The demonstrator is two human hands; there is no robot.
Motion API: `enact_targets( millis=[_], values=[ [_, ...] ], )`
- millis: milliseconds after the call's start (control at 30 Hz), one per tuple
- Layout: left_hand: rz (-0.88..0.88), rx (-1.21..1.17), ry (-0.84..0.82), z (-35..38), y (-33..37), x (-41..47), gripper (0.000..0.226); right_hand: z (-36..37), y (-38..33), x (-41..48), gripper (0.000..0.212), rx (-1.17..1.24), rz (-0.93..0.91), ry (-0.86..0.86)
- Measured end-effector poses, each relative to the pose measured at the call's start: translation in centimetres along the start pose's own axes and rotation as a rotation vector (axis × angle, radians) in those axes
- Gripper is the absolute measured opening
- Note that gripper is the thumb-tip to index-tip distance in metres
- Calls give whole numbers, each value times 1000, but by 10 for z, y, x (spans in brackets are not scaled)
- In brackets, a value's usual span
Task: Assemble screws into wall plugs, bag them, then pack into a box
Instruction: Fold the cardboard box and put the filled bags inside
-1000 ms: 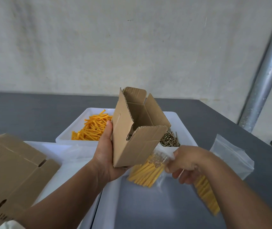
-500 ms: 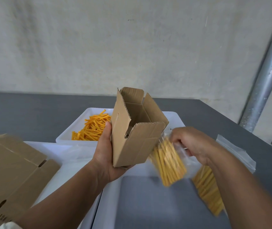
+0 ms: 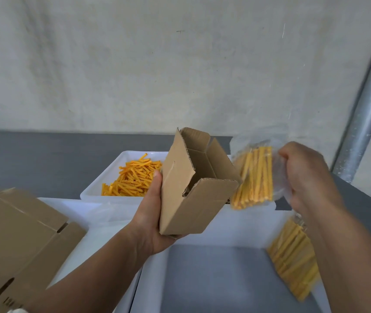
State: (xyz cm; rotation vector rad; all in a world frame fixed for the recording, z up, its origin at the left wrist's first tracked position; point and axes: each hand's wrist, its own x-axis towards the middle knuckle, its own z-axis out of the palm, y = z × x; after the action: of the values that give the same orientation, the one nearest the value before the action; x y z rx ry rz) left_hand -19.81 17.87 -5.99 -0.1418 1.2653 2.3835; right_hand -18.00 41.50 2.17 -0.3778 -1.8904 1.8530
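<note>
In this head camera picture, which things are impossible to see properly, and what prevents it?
Head view only.
Inside the cardboard box: the bottom is hidden by its own front wall and flap.
The bag of wall plugs in the right hand: motion blur; screws inside cannot be told.
The second bag: blurred, partly covered by the right forearm.
Print on the flat cardboard: cut off by the lower edge.
Right part of the far white tray: behind the box.

Bright, even, diffuse daylight; soft shadows; right hand (image 3: 301, 175) motion-blurred; wide-angle bending at edges.
</note>
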Motion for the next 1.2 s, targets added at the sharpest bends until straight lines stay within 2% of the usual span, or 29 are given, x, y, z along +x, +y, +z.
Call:
enact_targets(
  millis=[200,400,833,1000,1200],
  values=[
    [-8,24,13,1,-1,3,74,-8,-19,-11,24,342,-144,181],
    [-33,39,27,1,-3,4,73,-5,-35,-26,29,483,-202,150],
    [-25,58,6,-1,-4,7,70,27,-19,-27,36,59,-299,-84],
    [-5,56,30,-1,-4,9,75,29,-18,-32,27,42,-297,-159],
    [35,22,18,0,-3,10,71,29,-19,-32,26,54,-289,-114]
  ],
)
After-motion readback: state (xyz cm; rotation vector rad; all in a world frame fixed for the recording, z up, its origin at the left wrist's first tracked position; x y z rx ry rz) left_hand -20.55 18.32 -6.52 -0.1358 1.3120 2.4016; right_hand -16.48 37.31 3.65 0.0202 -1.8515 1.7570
